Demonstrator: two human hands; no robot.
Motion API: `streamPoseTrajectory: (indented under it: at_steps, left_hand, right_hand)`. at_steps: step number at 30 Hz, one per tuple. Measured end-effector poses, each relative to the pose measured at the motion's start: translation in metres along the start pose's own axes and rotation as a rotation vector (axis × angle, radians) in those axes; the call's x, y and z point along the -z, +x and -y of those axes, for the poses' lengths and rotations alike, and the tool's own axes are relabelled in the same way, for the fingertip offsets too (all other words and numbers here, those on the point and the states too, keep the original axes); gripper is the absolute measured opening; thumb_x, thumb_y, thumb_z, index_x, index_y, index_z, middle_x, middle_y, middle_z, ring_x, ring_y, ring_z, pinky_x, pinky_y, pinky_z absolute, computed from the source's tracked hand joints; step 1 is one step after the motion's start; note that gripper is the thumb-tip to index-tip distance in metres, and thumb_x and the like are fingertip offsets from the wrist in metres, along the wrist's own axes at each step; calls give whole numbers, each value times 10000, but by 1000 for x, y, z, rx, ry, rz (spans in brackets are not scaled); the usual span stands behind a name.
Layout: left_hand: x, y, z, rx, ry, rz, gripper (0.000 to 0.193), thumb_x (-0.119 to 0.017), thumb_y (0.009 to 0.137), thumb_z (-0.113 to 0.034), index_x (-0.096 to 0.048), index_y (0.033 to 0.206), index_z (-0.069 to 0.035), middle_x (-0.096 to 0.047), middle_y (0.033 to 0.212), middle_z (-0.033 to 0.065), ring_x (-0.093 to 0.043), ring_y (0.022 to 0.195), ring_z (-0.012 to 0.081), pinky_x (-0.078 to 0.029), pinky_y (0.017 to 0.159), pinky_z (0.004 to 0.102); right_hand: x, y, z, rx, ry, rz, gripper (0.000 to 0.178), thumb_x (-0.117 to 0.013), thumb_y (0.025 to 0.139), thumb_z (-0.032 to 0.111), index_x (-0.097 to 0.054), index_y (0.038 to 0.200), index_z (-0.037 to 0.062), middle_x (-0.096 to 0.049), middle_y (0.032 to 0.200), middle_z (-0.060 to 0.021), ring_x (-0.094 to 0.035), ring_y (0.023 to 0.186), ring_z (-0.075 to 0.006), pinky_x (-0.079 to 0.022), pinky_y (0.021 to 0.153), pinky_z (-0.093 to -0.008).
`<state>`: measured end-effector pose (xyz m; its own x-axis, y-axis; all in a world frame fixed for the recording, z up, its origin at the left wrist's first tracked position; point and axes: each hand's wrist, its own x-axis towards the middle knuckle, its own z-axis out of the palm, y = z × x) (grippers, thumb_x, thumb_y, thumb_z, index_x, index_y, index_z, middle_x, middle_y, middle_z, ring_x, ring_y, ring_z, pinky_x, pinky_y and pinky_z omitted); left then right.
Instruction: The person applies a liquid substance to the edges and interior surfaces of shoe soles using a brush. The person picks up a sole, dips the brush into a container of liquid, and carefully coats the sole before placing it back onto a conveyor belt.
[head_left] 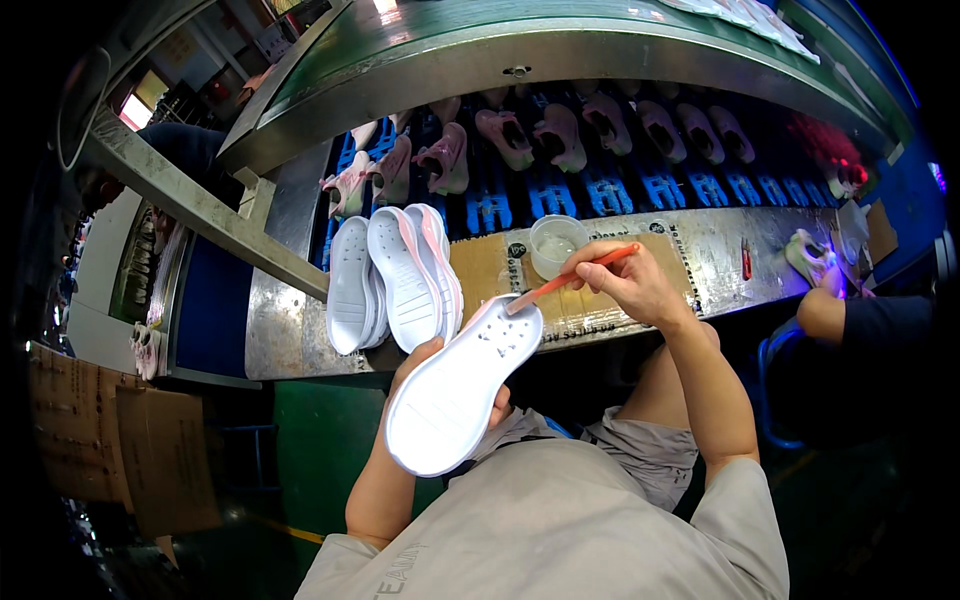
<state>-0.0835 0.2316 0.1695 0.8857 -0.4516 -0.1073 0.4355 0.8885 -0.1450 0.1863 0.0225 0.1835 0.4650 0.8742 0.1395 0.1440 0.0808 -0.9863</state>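
My left hand point(424, 358) is wrapped round a white shoe sole point(440, 405) from beneath, its inner face turned up and tilted toward me. Small holes dot the upper part of that sole. Between the fingers of my right hand point(632, 285) is an orange-handled brush point(570, 280), its tip touching the sole near the far end. Just beyond the brush stands a translucent plastic cup point(558, 243) with some clear contents. Left of it, more white soles point(405, 285), some with pink edges, lean together in stacks on the bench.
A cardboard sheet point(655, 262) covers part of the metal bench point(280, 325). Pink shoe uppers point(560, 140) ride on blue racks point(550, 195) behind it, under a metal-edged shelf point(590, 45). A red tool point(746, 260) lies to the right, near another person's arm point(822, 315).
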Motion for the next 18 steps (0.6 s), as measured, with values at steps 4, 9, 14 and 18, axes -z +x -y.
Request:
streamPoseTrajectory:
  at_steps: [4,9,14,18]
  left_hand:
    - [-6,8,0,-156,208,-16,804,-562,968,-514,-399,1498,69,-557,1297,385,-643,1158,505,-590,945,535]
    - [-8,13,-16,-263,608,-133,863,-637,936,-474,-322,1549,46,-587,1299,329,-666,1159,440,-571,981,501]
    - [-12,23,-29,-544,1004,-179,979,-722,900,-406,-192,1595,35,-580,1355,256,-624,1250,345,-504,1077,433]
    - [-29,20,-42,-643,1062,-197,978,-785,857,-341,-236,1573,37,-554,1397,238,-576,1305,323,-451,1132,423]
  right_hand:
    - [-9,-8,9,-6,-141,-68,194,-655,980,136,-744,1036,-27,-737,870,-73,-664,804,-124,-534,756,-280]
    - [-18,-18,16,12,-137,-67,182,-675,970,103,-751,1055,-38,-760,911,-97,-721,847,-146,-560,755,-272]
    - [-29,-30,32,113,-152,-53,148,-688,946,85,-765,1028,-11,-766,865,-94,-721,795,-152,-553,722,-276]
    - [-32,-41,35,144,-204,-5,132,-708,926,65,-770,1024,2,-771,873,-104,-736,778,-175,-564,702,-283]
